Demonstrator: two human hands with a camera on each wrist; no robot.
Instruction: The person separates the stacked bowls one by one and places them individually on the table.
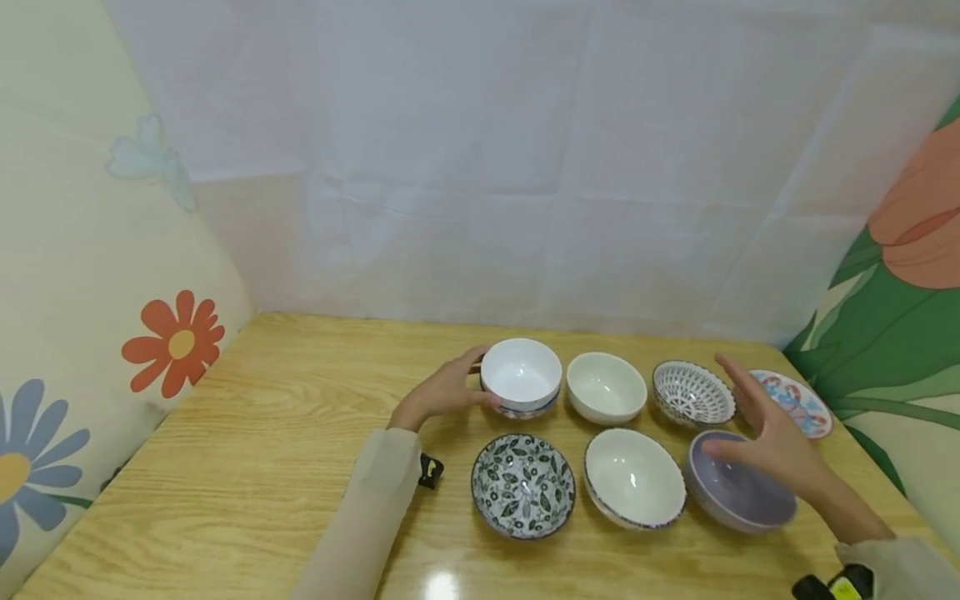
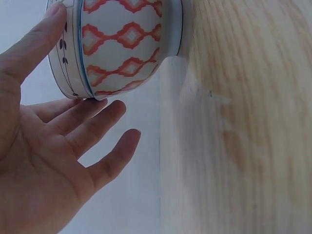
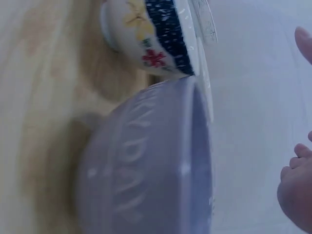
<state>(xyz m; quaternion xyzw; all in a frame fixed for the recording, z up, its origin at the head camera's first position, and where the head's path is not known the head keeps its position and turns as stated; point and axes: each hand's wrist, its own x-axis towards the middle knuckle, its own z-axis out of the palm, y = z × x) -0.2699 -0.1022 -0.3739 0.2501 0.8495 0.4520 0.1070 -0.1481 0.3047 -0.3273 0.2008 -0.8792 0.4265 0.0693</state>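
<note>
At the left end of the back row, a white bowl (image 1: 521, 371) sits nested in a bowl with red diamond patterns (image 2: 122, 44). My left hand (image 1: 447, 385) holds the white bowl from its left side, thumb in front and some fingers behind; the ring and little fingers stand apart from it. Over the purple bowl (image 1: 738, 492), my right hand (image 1: 776, 437) is spread with nothing in it. In the right wrist view that bowl fills the lower middle, and parts of the right hand (image 3: 298, 190) show at the right edge.
Beside the nested pair stand a cream bowl (image 1: 606, 387), a grey-patterned bowl (image 1: 692, 392) and a colourful plate (image 1: 795, 404). In front are a green-leaf bowl (image 1: 522, 486) and a white bowl with a dark rim (image 1: 633, 479). A white cloth (image 1: 450, 167) hangs behind the wooden table (image 1: 225, 467).
</note>
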